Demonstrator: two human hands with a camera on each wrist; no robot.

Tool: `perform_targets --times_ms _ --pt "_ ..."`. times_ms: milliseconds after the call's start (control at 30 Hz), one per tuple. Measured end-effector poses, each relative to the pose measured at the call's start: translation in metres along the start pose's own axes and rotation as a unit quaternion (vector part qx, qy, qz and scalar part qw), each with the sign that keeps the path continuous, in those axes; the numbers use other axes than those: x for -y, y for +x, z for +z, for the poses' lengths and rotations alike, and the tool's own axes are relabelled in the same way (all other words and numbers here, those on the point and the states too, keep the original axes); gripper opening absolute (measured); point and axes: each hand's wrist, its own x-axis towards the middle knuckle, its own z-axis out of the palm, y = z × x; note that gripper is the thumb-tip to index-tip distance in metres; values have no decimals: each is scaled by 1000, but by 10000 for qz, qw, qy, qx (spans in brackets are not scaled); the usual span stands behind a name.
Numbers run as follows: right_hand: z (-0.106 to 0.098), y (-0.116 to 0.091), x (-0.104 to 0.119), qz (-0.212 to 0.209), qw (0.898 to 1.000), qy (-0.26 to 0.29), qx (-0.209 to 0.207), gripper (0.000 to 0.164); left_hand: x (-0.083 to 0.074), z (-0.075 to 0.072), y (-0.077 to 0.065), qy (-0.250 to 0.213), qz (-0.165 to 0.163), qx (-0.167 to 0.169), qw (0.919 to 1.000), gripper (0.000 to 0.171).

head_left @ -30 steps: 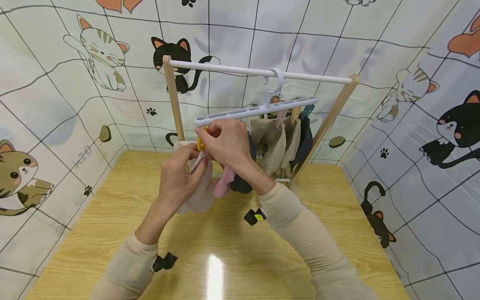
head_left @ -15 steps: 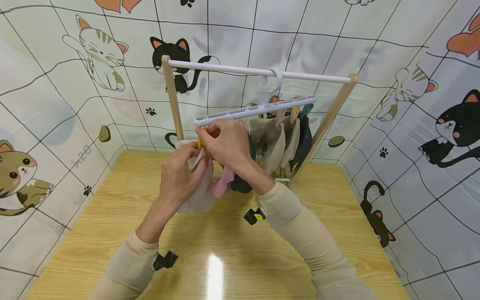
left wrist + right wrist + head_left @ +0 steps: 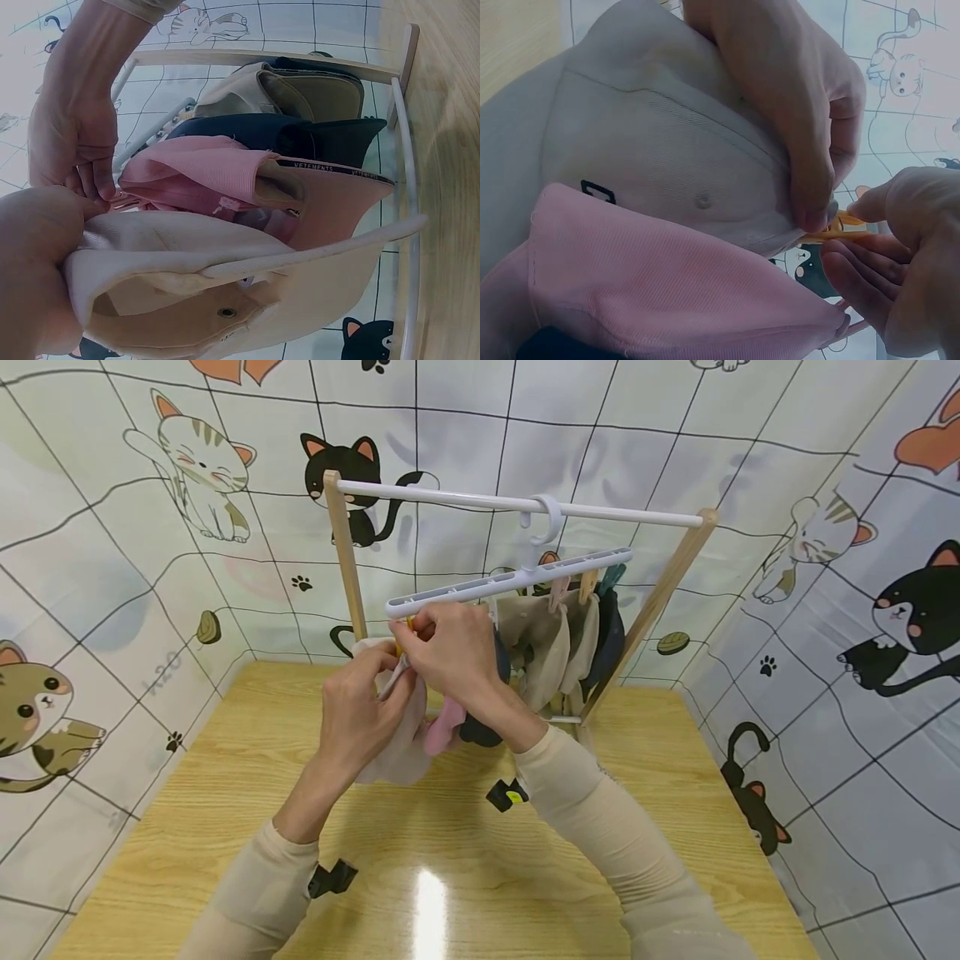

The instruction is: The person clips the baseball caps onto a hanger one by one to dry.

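My left hand (image 3: 356, 706) pinches the gathered edge of an off-white hat (image 3: 660, 142) below the left end of a white hanger (image 3: 465, 592). Between the thumb and fingers of my right hand (image 3: 461, 652) is a yellow clothespin (image 3: 840, 234), squeezed right at that edge. Whether its tips have the cloth between them is hidden by my fingers. In the left wrist view the hat's hollow inside and a metal eyelet show. Close beside it hangs a pink hat (image 3: 675, 277), with lettered tape inside.
The hanger hooks over the white rod (image 3: 435, 495) of a wooden-legged rack on the table (image 3: 420, 852). Farther right, dark and beige hats (image 3: 546, 643) hang from clothespins (image 3: 588, 585). Cat-patterned cloth walls (image 3: 247, 560) surround the table.
The hanger has shifted slightly left, its hook along with it. Less of the yellow clothespin shows behind my right fingers in the head view. Both hands keep nearly the same place.
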Motion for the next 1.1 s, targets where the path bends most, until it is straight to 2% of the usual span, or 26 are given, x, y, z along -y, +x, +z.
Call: perform_targets --times_ms 333,633,833,1100 --pt "3 -3 2 -181 9995 -262 -72 34 -1 1 1 18 25 -67 10000 13" --pt "3 -3 -2 31 9998 -113 166 32 7 2 -1 -190 -20 49 9998 11" --pt "-1 -4 -6 77 9993 247 265 26 8 2 2 -570 -286 230 9977 10" --pt "-12 -11 -13 -1 9970 748 222 24 10 5 3 -1085 -863 300 9899 16"
